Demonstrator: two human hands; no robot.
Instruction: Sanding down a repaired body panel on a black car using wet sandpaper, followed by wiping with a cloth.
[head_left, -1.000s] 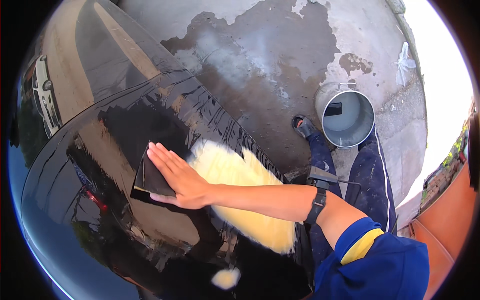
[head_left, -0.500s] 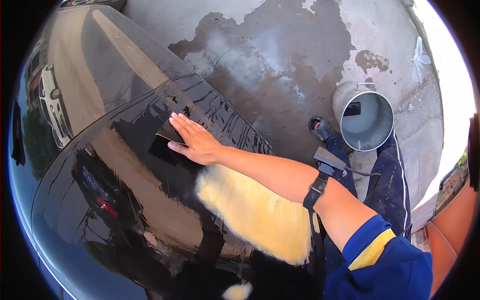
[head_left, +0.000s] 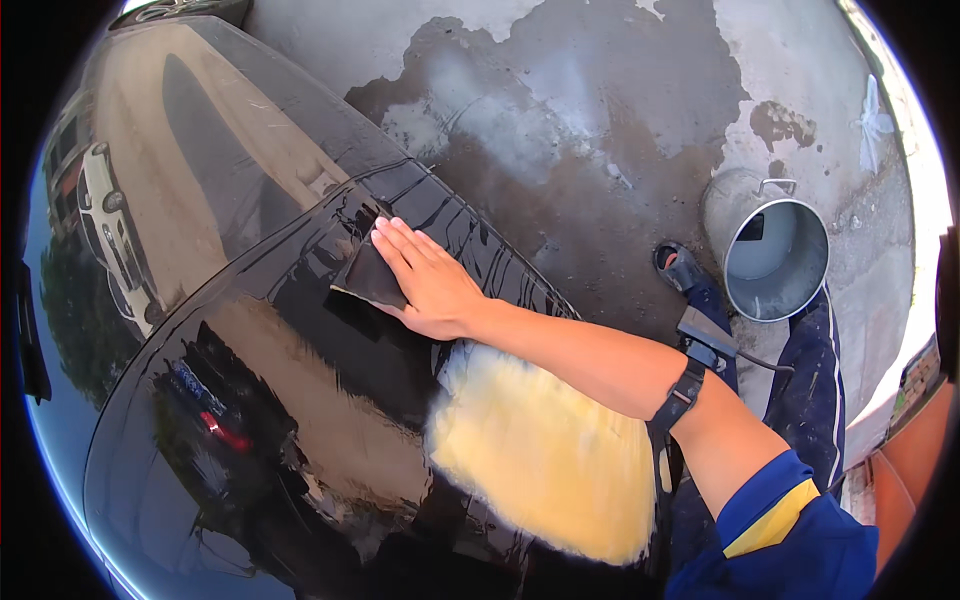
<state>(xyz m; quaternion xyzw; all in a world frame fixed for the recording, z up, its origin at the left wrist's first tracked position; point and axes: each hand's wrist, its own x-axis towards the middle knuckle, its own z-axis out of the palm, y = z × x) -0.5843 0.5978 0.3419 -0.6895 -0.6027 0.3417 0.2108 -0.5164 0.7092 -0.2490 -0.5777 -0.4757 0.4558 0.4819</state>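
Observation:
My right hand (head_left: 435, 285) lies palm down with its fingers together, pressing a dark sheet of sandpaper (head_left: 370, 275) flat on a glossy black car panel (head_left: 300, 400). The sheet's pale edge shows on the near left side, while the thumb is mostly hidden. Just below my wrist a yellowish patch of filler (head_left: 550, 450) spreads over the panel, whitish and blurred at its rim. The paint around the hand looks wet, with streaks running toward the far edge. My left hand is out of the picture.
A metal bucket (head_left: 765, 255) with water stands on the wet concrete floor (head_left: 650, 90) beside my sandalled foot (head_left: 675, 265). A grey box (head_left: 710, 330) with a cable is strapped to my arm. A crumpled plastic bag (head_left: 872, 125) lies further right.
The whole view has shifted, with things now further right and lower. My right hand has slid slightly toward the panel's far edge with the sandpaper, and more of the sheet shows.

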